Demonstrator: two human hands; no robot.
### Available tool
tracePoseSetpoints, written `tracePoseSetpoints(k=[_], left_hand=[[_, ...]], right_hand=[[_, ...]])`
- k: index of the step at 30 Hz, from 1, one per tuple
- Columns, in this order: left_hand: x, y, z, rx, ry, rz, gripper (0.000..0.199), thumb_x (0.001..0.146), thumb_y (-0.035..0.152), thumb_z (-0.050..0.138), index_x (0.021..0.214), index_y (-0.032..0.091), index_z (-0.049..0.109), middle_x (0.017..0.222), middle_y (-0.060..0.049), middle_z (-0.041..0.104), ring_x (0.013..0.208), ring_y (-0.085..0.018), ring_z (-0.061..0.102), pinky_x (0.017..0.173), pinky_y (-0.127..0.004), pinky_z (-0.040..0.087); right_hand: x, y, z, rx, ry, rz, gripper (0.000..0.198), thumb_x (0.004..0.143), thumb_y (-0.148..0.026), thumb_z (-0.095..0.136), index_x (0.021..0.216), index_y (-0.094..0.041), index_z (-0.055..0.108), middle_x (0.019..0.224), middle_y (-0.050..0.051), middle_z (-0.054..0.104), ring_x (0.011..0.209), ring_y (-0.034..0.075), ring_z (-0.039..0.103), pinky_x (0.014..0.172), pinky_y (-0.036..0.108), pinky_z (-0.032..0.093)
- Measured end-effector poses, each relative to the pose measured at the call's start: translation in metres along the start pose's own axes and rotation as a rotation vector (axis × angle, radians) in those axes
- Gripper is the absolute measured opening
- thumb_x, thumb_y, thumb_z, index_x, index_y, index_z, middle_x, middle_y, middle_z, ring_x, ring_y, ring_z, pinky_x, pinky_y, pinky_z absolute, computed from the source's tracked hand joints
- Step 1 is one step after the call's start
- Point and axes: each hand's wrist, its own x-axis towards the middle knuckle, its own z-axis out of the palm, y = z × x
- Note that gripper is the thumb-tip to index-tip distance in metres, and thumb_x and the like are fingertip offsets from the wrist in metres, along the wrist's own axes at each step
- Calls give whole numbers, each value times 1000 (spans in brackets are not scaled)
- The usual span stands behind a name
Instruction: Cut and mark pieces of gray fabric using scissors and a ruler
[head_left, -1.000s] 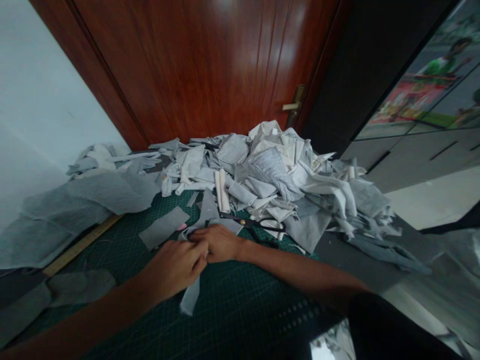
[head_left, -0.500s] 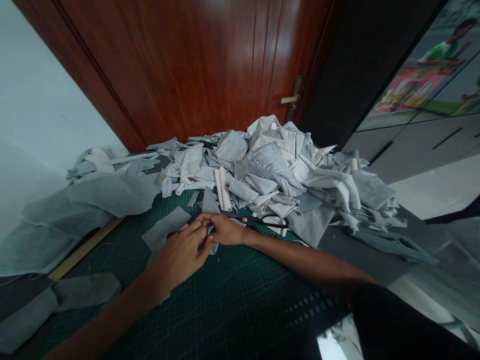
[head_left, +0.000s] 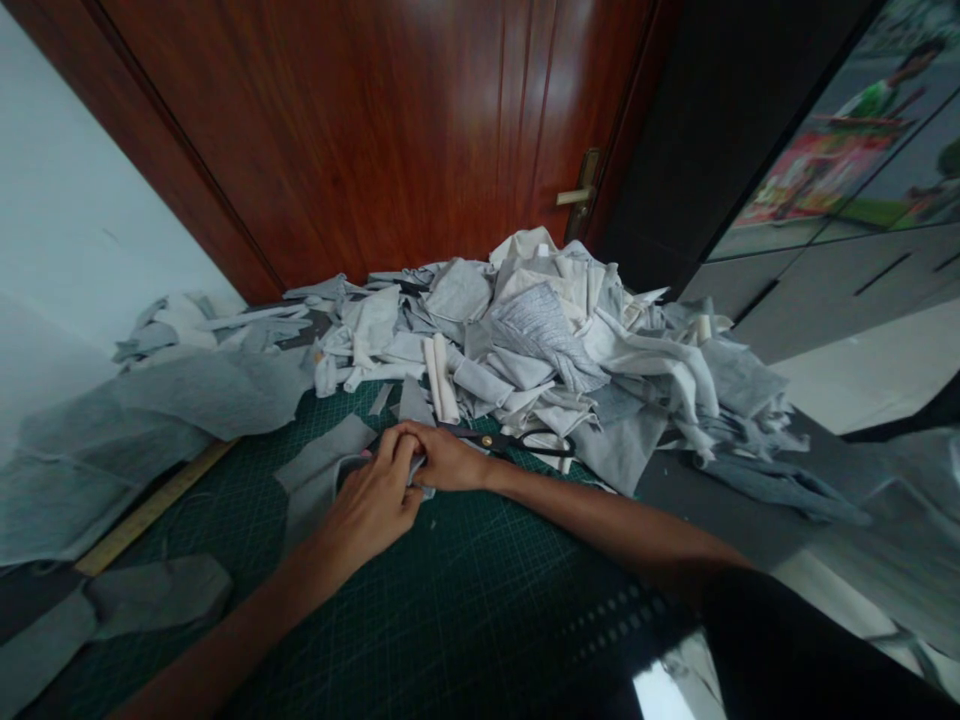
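Note:
Both my hands meet over the green cutting mat (head_left: 450, 610), fingers bent and touching. My left hand (head_left: 379, 500) is closed on a piece of grey fabric (head_left: 319, 490), which spreads out to its left and shows behind its fingers. My right hand (head_left: 450, 458) pinches an edge of the same fabric, its fingertips partly hidden behind my left hand. Just past my right hand lies a pair of black-handled scissors (head_left: 541, 443), flat beside the fabric scraps. A small pink spot shows by my left fingers; I cannot make out what it is.
A big heap of grey and white fabric scraps (head_left: 540, 330) lies against the wooden door (head_left: 390, 130). Sheer grey cloth (head_left: 217, 400) and a yellow ruler (head_left: 150, 510) are at the left. A grey fabric piece (head_left: 161, 600) rests at the lower left. Cabinets (head_left: 832, 280) stand at the right.
My left hand has shifted slightly, and more of the grey fabric shows to its left. The view has turned a little; the scissors and heap stay in place.

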Motion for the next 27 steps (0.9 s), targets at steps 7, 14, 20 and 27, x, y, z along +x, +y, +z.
tracePoseSetpoints(k=[7, 14, 20, 27], left_hand=[[7, -8, 19, -25, 128, 4, 34, 88, 10, 49, 121, 18, 52, 131, -14, 56, 111, -31, 68, 92, -45, 56], [4, -9, 19, -57, 140, 6, 33, 89, 10, 48, 121, 19, 52, 131, -13, 56, 110, -29, 69, 94, -46, 56], [3, -7, 17, -83, 115, -8, 31, 90, 12, 48, 120, 19, 53, 131, -14, 56, 117, -31, 67, 97, -46, 56], [9, -33, 12, -290, 81, 133, 40, 88, 12, 45, 124, 19, 60, 145, -15, 54, 137, -29, 57, 115, -45, 47]], right_hand=[[0, 3, -2, 18, -6, 5, 51, 66, 2, 56, 114, -17, 60, 103, 0, 67, 99, 17, 66, 91, 28, 51], [-2, -3, 0, 7, -5, -3, 52, 67, 3, 55, 115, -15, 60, 109, 3, 68, 104, 19, 66, 96, 31, 51], [-3, -6, -2, -23, -11, 11, 51, 70, 3, 56, 118, -16, 59, 113, 4, 69, 108, 20, 67, 99, 32, 51], [-6, -15, 5, -120, 24, 48, 50, 83, -8, 62, 132, -14, 53, 121, 9, 66, 112, 22, 66, 105, 38, 51]])
